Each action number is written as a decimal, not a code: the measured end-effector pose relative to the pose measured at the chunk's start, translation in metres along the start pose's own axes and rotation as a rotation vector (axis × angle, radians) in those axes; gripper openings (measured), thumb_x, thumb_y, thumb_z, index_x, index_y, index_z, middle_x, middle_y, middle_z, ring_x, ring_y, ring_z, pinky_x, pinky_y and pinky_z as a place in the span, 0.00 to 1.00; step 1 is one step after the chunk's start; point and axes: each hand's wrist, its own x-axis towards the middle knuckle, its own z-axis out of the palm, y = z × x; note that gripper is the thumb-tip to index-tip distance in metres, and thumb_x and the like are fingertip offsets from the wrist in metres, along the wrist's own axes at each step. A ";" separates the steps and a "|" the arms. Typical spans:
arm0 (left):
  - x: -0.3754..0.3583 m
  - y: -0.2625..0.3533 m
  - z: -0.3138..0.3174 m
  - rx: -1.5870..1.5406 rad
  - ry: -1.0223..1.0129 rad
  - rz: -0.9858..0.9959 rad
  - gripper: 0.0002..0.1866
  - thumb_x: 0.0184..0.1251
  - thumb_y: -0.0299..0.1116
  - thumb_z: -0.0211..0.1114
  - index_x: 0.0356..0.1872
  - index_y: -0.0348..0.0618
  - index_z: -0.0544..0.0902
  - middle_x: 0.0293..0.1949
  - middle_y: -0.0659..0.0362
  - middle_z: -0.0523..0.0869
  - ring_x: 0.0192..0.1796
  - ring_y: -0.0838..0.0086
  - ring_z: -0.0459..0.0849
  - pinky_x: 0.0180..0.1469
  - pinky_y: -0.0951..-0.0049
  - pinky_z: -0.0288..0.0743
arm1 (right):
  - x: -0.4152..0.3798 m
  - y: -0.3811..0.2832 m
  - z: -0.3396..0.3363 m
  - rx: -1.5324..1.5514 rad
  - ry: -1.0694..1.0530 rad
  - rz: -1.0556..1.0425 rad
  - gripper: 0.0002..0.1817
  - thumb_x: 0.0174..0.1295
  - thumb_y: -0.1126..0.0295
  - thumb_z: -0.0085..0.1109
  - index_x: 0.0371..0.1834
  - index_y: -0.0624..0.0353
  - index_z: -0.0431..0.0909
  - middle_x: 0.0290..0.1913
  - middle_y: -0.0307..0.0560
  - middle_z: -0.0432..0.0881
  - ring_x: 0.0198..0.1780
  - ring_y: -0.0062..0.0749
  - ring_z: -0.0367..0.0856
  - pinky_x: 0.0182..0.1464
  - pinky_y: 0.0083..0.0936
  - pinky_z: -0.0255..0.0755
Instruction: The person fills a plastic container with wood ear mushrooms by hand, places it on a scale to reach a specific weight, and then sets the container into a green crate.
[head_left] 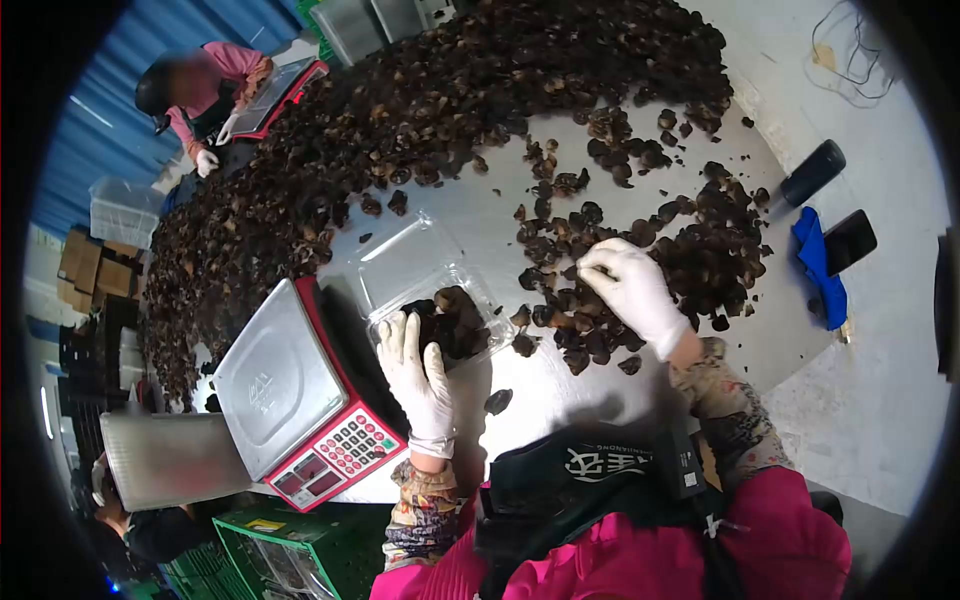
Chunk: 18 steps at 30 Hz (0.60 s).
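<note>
Both my hands wear white gloves. My left hand [417, 375] rests on the near edge of a clear plastic clamshell box [420, 268] whose lid lies open; several dark dried mushrooms [455, 318] sit in its tray. My right hand [632, 290] is curled with its fingertips down in a loose patch of dark mushrooms [700, 255] on the white table [590, 385]; whether it grips one I cannot tell. A single mushroom [498, 401] lies alone between my arms.
A huge heap of dark mushrooms [400, 110] covers the far table. A red-and-steel scale [290, 395] stands left of the box. A black cylinder [812, 172], blue cloth [815, 265] and phone [850, 240] lie right. Another person [205, 95] works at far left. Green crates [290, 555] stand below.
</note>
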 end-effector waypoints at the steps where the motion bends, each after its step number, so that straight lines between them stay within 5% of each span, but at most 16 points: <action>1: -0.001 0.005 0.002 -0.062 0.073 0.054 0.19 0.65 0.31 0.59 0.57 0.42 0.76 0.59 0.52 0.76 0.65 0.54 0.68 0.67 0.56 0.58 | -0.006 0.013 -0.008 -0.014 0.003 0.003 0.08 0.54 0.67 0.64 0.34 0.58 0.81 0.39 0.44 0.80 0.44 0.40 0.79 0.48 0.30 0.73; 4: -0.003 0.029 0.009 -0.122 0.029 0.220 0.14 0.57 0.29 0.66 0.46 0.43 0.81 0.41 0.57 0.80 0.49 0.61 0.76 0.56 0.60 0.69 | -0.019 0.020 -0.015 -0.096 -0.035 0.006 0.13 0.51 0.64 0.68 0.36 0.58 0.81 0.45 0.43 0.77 0.51 0.40 0.74 0.53 0.31 0.70; 7: -0.010 0.045 0.029 -0.123 -0.101 0.274 0.14 0.54 0.31 0.69 0.44 0.48 0.82 0.40 0.60 0.80 0.46 0.63 0.76 0.52 0.62 0.69 | -0.018 0.016 0.001 -0.238 0.054 -0.095 0.12 0.50 0.65 0.67 0.35 0.58 0.80 0.47 0.42 0.76 0.54 0.42 0.71 0.59 0.34 0.64; 9: -0.008 0.061 0.034 -0.185 -0.226 0.338 0.16 0.51 0.33 0.70 0.43 0.49 0.83 0.39 0.61 0.80 0.46 0.63 0.76 0.52 0.62 0.68 | -0.010 0.032 0.006 -0.317 0.083 -0.199 0.07 0.51 0.69 0.64 0.31 0.59 0.78 0.46 0.43 0.77 0.52 0.43 0.72 0.57 0.34 0.66; 11: -0.011 0.071 0.039 -0.196 -0.253 0.418 0.16 0.49 0.34 0.71 0.42 0.49 0.83 0.37 0.62 0.79 0.46 0.64 0.76 0.49 0.63 0.68 | 0.003 0.044 -0.009 -0.173 0.399 -0.037 0.03 0.54 0.73 0.61 0.27 0.59 0.77 0.43 0.48 0.79 0.46 0.43 0.76 0.49 0.32 0.71; 13: -0.015 0.071 0.045 -0.254 -0.215 0.382 0.15 0.48 0.31 0.71 0.41 0.50 0.84 0.36 0.62 0.79 0.44 0.64 0.75 0.49 0.65 0.68 | 0.008 0.070 -0.038 -0.175 0.495 0.073 0.03 0.55 0.73 0.61 0.28 0.59 0.77 0.43 0.48 0.80 0.45 0.39 0.78 0.44 0.29 0.71; 15: -0.013 0.077 0.053 -0.275 -0.197 0.344 0.15 0.48 0.29 0.71 0.41 0.50 0.84 0.35 0.62 0.79 0.44 0.65 0.75 0.48 0.65 0.68 | 0.005 0.065 -0.058 0.025 0.429 0.102 0.04 0.54 0.72 0.61 0.29 0.59 0.76 0.43 0.50 0.79 0.46 0.46 0.76 0.51 0.34 0.70; 18: -0.003 0.091 0.064 -0.288 -0.176 0.332 0.15 0.47 0.26 0.71 0.40 0.50 0.84 0.34 0.63 0.78 0.42 0.65 0.75 0.47 0.65 0.69 | -0.006 0.035 -0.039 -0.078 0.246 -0.079 0.08 0.50 0.68 0.67 0.29 0.57 0.78 0.45 0.47 0.78 0.51 0.44 0.74 0.55 0.34 0.68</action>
